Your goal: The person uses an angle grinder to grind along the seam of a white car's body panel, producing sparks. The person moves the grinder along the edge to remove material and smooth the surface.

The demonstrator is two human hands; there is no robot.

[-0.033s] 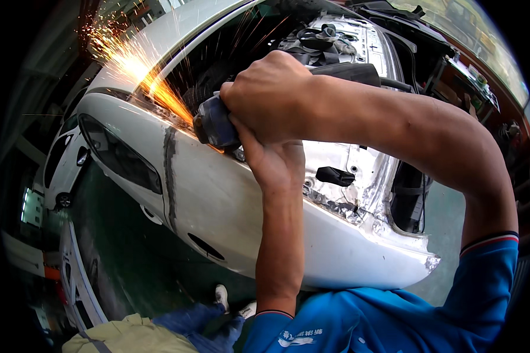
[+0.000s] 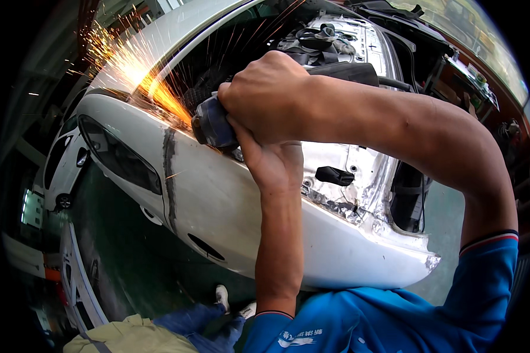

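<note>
An angle grinder (image 2: pixel 215 122) with a dark blue-grey head sits low against the seam of a white car body (image 2: pixel 224 194). Orange sparks (image 2: pixel 138 76) stream from it toward the upper left. My right hand (image 2: pixel 268 91) is wrapped over the grinder from above, and the tool's dark rear body (image 2: pixel 350 73) shows behind my forearm. From below, my left hand (image 2: pixel 271 162) presses up against the tool just behind its head, thumb along its side; its other fingers are mostly hidden. The disc itself is hidden. A dark grey band crosses the panel left of the grinder.
The car's rear deck (image 2: pixel 330 159) is bare metal, with a small black part (image 2: pixel 334 175) on it. A person in a light jacket (image 2: pixel 124 335) and jeans is at the lower left. Another white car (image 2: pixel 65 162) stands farther left. A bench (image 2: pixel 474 82) lies at the far right.
The spark spray has shifted in shape, with a few stray sparks now over the side panel. My hands and the grinder are almost unmoved, a touch farther left.
</note>
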